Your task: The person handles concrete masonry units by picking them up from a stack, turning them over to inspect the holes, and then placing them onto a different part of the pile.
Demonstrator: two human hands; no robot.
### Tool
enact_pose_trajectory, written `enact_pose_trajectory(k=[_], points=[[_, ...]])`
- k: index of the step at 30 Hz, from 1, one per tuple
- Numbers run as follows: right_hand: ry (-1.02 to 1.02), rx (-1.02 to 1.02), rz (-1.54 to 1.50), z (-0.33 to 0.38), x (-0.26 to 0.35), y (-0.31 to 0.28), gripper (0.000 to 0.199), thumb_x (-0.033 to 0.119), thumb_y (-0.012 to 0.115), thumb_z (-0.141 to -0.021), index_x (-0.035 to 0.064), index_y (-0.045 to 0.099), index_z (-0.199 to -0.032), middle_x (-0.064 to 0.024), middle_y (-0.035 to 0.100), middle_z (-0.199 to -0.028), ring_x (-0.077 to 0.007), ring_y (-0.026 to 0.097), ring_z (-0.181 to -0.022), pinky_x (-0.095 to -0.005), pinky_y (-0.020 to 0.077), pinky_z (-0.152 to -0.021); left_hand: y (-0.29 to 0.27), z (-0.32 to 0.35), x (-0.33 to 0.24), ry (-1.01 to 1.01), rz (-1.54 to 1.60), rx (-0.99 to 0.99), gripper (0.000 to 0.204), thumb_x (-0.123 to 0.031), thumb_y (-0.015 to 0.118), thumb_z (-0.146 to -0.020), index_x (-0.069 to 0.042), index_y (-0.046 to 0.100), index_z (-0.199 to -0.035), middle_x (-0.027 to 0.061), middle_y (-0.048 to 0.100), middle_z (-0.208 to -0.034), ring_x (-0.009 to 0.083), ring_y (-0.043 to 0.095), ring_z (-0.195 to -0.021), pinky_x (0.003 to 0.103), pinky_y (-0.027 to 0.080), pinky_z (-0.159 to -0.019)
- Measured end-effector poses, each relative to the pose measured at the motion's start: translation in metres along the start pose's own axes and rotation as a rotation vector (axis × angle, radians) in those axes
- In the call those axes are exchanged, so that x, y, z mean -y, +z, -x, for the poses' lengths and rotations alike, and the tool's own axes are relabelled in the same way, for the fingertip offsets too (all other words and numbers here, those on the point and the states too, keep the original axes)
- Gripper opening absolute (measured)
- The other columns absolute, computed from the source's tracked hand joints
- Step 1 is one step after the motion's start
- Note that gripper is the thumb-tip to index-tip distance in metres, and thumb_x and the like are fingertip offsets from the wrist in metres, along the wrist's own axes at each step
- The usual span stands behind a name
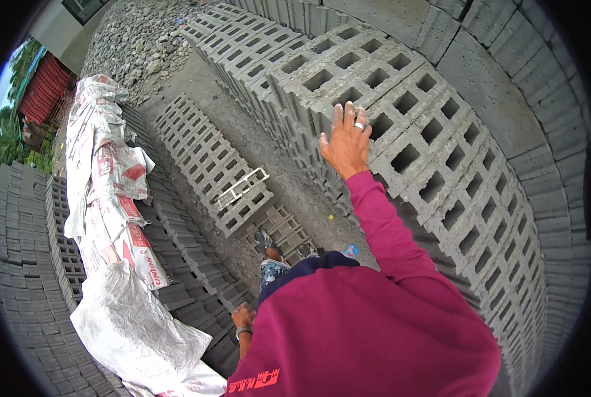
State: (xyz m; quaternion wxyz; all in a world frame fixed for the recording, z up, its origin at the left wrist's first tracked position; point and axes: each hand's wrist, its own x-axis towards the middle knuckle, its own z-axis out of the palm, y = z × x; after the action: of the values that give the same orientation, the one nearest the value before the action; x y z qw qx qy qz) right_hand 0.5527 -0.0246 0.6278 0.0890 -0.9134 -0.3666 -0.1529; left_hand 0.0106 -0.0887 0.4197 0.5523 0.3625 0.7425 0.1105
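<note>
The scene is lit by soft, diffuse daylight, and pale brightness is shown in the strip of sky [1, 89] at the left edge. The strongest highlights are carried by the crumpled white woven plastic sacks [140, 317] at lower left, where fine detail is partly washed out. Deep shade is held in the cavities of the grey concrete hollow blocks [408, 130] at right of centre, whose upper faces are evenly lit. Straight courses in the stacked grey block wall [566, 169] are bent strongly along the right rim. The corners are blackened by the round fisheye border.
</note>
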Motion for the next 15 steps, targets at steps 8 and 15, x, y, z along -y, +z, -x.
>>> enact_pose_trajectory(k=[8, 15], points=[[0.000, 0.023, -0.071, -0.003, 0.003, -0.008, 0.076, 0.035, 0.064, -0.084, 0.0017, 0.037, -0.147, -0.0184, 0.032, -0.152, -0.0416, 0.029, -0.138, -0.0572, 0.0327, -0.103, -0.029, -0.066, 0.060, 0.325, -0.150, 0.099, 0.029, -0.018, 0.063, -0.090, 0.008, 0.064, -0.104, 0.0109, 0.064, -0.075, 0.0179, 0.060, -0.054, 0.032, 0.039, -0.040], [-0.018, -0.014, -0.072, 0.000, -0.004, -0.002, 0.074, 0.035, 0.062, -0.085, -0.0002, 0.038, -0.147, -0.0203, 0.034, -0.150, -0.0436, 0.031, -0.138, -0.0591, 0.0358, -0.102, -0.015, -0.032, 0.024, 0.089, -0.043, 0.024, 0.029, -0.020, 0.061, -0.092, 0.004, 0.064, -0.109, 0.0091, 0.064, -0.079, 0.0177, 0.061, -0.056, 0.032, 0.045, -0.042]])
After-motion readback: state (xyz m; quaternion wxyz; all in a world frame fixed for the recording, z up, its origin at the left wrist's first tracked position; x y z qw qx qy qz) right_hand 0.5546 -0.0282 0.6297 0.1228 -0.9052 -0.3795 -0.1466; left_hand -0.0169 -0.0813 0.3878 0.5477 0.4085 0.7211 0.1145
